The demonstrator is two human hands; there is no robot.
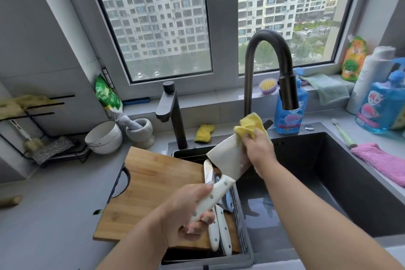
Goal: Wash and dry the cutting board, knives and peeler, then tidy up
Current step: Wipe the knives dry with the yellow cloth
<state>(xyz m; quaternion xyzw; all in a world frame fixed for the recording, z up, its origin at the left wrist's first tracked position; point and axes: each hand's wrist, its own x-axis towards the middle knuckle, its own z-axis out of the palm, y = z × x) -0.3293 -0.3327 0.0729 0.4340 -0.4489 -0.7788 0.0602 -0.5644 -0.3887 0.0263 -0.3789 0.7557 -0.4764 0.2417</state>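
Here left hand [186, 210] grips cleaver [228, 155] handle, right hand [258, 144] pinches yellow cloth [249, 125] on blade.

Yellow cloth [249, 126], white-handled cleaver [228, 155], brown wooden cutting board [153, 186], dark grey sink [341, 173], pink towel [381, 162], 2 blue bottles [291, 114].

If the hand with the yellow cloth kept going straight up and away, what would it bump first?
Probably the faucet head. The right hand, wiping the cleaver with the yellow cloth, points roughly toward it, though depth is hard to judge from this one view.
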